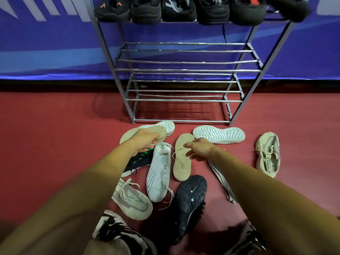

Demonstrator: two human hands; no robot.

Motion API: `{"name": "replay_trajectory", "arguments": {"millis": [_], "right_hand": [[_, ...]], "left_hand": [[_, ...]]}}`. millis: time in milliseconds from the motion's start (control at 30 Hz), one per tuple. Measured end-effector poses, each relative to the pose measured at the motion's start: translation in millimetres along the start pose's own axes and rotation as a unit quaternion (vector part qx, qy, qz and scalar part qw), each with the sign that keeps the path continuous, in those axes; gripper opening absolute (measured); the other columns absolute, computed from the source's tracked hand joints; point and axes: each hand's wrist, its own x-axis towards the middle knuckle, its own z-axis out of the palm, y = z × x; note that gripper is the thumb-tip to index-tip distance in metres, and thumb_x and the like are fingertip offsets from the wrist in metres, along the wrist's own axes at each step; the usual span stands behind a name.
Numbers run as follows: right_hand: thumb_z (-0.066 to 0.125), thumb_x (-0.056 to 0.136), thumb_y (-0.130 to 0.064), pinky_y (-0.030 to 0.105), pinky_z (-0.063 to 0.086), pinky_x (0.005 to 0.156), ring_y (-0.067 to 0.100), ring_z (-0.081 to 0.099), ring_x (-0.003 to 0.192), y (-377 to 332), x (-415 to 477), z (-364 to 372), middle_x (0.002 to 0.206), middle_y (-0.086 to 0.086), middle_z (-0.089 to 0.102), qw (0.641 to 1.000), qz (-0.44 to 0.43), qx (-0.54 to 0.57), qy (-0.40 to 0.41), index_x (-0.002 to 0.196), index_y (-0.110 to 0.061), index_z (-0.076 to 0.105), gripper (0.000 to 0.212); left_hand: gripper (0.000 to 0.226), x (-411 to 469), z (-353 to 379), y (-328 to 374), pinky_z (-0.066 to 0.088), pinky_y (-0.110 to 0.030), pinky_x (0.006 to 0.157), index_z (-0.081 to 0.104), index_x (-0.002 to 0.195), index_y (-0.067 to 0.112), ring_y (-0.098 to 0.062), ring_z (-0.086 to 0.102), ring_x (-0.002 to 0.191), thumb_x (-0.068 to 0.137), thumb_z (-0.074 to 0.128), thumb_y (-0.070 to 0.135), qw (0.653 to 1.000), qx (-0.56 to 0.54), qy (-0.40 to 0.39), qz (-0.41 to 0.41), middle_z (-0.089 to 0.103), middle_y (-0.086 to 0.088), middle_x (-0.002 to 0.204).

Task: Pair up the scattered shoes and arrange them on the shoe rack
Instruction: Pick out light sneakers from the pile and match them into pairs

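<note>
Left hand (142, 142) curls round tan-soled shoe (160, 132), centre-left. Right hand (200, 149) loose, fingers spread, empty, over matching upturned shoe (181, 164), centre. Likely light, soft upper; grip stiffer sole edge. Shoe rack (184, 70) upper centre.

Dull red floor (55, 144) runs under & out to both sides of the left hand (145, 142) & right hand (200, 150), w/ a black strip (55, 84) along its far edge beyond them, then a blue wall banner (46, 52) w/ pale streaks.

Left grip (143, 142) curled tight, right grip (200, 149) loosely spread.
</note>
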Motion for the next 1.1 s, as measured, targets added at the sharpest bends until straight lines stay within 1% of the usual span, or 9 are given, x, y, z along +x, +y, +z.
{"name": "replay_trajectory", "arguments": {"millis": [133,400,567,633,700,767,867,967,1100], "right_hand": [[0.060,0.097,-0.029,0.020,0.043,0.047,0.016,0.061,0.058,10.1,16.6,13.4,0.087,0.010,0.073,0.999,0.019,-0.042,-0.022,0.111,-0.003,0.063,0.029],[0.060,0.097,-0.026,0.026,0.043,0.053,0.025,0.060,0.074,20.9,41.6,39.8,0.106,0.024,0.073,0.993,0.023,-0.101,-0.064,0.111,0.005,0.065,0.035],[0.060,0.093,-0.025,0.027,0.042,0.050,0.024,0.055,0.060,29.8,63.0,63.2,0.077,0.018,0.068,0.986,0.023,-0.144,-0.082,0.083,-0.005,0.065,0.023],[0.062,0.091,-0.027,0.023,0.040,0.043,0.022,0.053,0.054,32.6,70.5,75.6,0.071,0.011,0.065,0.985,0.024,-0.154,-0.080,0.081,-0.010,0.061,0.019],[0.063,0.092,-0.032,0.026,0.045,0.047,0.021,0.055,0.057,35.2,76.4,89.6,0.076,0.009,0.066,0.984,0.018,-0.155,-0.086,0.083,-0.013,0.063,0.020],[0.057,0.097,-0.034,0.035,0.055,0.068,0.027,0.063,0.076,38.9,82.6,103.1,0.096,0.015,0.072,0.983,0.011,-0.155,-0.096,0.097,-0.008,0.069,0.029],[0.051,0.100,-0.027,0.031,0.049,0.080,0.033,0.065,0.107,42.6,88.0,117.9,0.118,0.017,0.068,0.980,0.013,-0.182,-0.080,0.118,-0.003,0.066,0.034],[0.052,0.098,-0.020,0.031,0.048,0.084,0.031,0.062,0.114,44.2,89.1,122.0,0.125,0.016,0.064,0.973,0.014,-0.225,-0.054,0.124,-0.003,0.061,0.032],[0.055,0.091,-0.011,0.028,0.051,0.079,0.031,0.064,0.106,47.5,83.1,110.4,0.123,0.015,0.065,0.973,0.018,-0.228,-0.041,0.125,-0.006,0.060,0.034]], "left_hand": [[0.028,12.4,-3.2,-27.9,0.046,-0.020,0.056,0.067,0.094,0.023,-0.011,0.065,0.081,0.082,0.067,0.048,0.999,0.035,-0.009,-0.023,0.068,0.003,0.090],[0.024,39.3,11.3,-69.4,0.045,-0.026,0.068,0.060,0.097,0.018,-0.014,0.061,0.085,0.091,0.060,0.041,0.992,0.100,-0.038,-0.064,0.062,-0.001,0.095],[0.019,58.1,15.7,-88.1,0.034,-0.030,0.063,0.050,0.084,0.017,-0.020,0.040,0.076,0.092,0.060,0.032,0.986,0.142,-0.058,-0.063,0.039,-0.007,0.076],[0.018,63.6,19.1,-93.6,0.037,-0.031,0.067,0.050,0.080,0.019,-0.020,0.042,0.077,0.092,0.059,0.029,0.984,0.152,-0.052,-0.073,0.043,-0.010,0.082],[0.010,67.6,24.3,-103.9,0.044,-0.031,0.075,0.056,0.094,0.021,-0.020,0.051,0.090,0.091,0.062,0.029,0.985,0.130,-0.046,-0.107,0.052,-0.008,0.101],[0.049,68.5,28.9,-115.7,0.049,-0.032,0.078,0.049,0.131,0.021,-0.019,0.054,0.109,0.087,0.068,0.030,0.983,0.075,-0.074,-0.151,0.054,-0.005,0.126],[0.075,68.2,34.1,-126.5,0.051,-0.030,0.080,0.036,0.144,0.023,-0.017,0.056,0.111,0.079,0.073,0.030,0.979,0.028,-0.106,-0.173,0.054,-0.004,0.130],[0.065,67.2,36.4,-128.9,0.049,-0.026,0.073,0.043,0.136,0.025,-0.012,0.059,0.103,0.079,0.072,0.031,0.980,0.027,-0.093,-0.175,0.058,0.000,0.120],[0.024,61.0,37.5,-129.7,0.042,-0.024,0.062,0.059,0.100,0.023,-0.011,0.061,0.091,0.081,0.072,0.029,0.976,0.019,-0.102,-0.191,0.063,0.000,0.111]]}}
